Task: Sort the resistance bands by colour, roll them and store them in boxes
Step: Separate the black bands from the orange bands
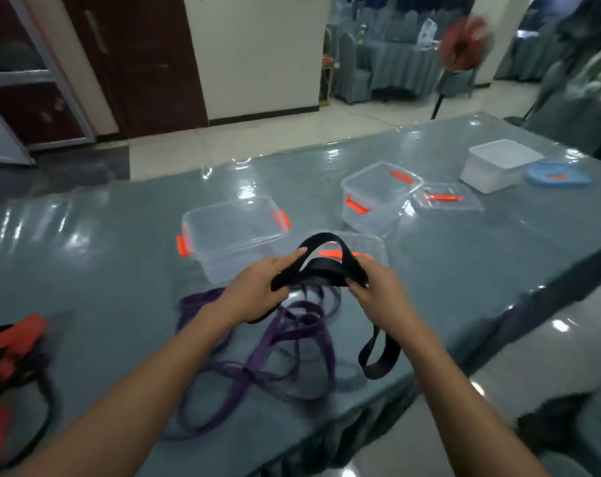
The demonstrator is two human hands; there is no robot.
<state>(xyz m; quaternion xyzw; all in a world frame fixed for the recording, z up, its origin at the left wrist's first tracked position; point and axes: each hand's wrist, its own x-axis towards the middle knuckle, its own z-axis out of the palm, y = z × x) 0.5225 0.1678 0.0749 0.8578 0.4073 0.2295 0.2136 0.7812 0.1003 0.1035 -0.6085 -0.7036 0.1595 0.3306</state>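
Black band: flat, wide, matte. Held above the tabletop near its front edge. Left hand and right hand both have fingers curled round it. One loop arches up, tail dangles below right wrist. Tangled purple bands underneath.

We can read no text, label, brand, number or sign here; the clear boxes, their lids, the bands and the tabletop show us no lettering at all.
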